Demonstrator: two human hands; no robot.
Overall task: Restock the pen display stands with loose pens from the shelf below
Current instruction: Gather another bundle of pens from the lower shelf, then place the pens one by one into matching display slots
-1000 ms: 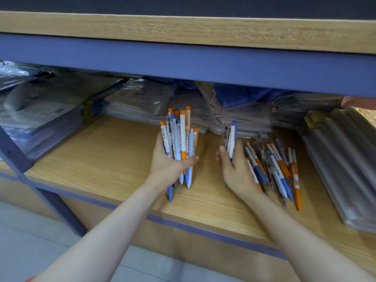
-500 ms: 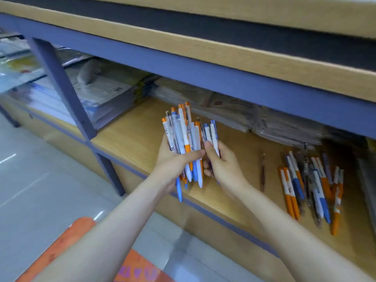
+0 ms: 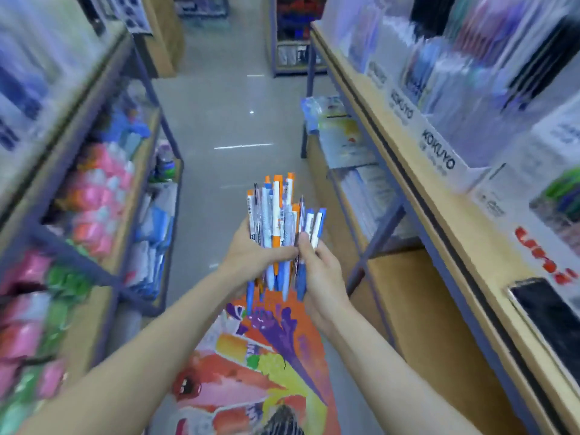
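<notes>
Along the right side of the frame runs a wooden shelf (image 3: 445,215) carrying blurred pen display stands (image 3: 470,89) with KOKUYO labels, and along the left side stand shelves of pink and green goods (image 3: 84,196), with a bright floor sticker (image 3: 251,365) at lower centre. At the centre, over the aisle, the left hand (image 3: 251,255) has its fingers clamped round an upright bundle of orange, blue and white pens (image 3: 276,227). Touching it on the right, the right hand (image 3: 320,271) pinches two blue-capped pens (image 3: 314,226) against the bundle.

Glossy plastic pens (image 3: 276,221); matt wood-grain shelf (image 3: 445,233); shiny floor (image 3: 219,120).
</notes>
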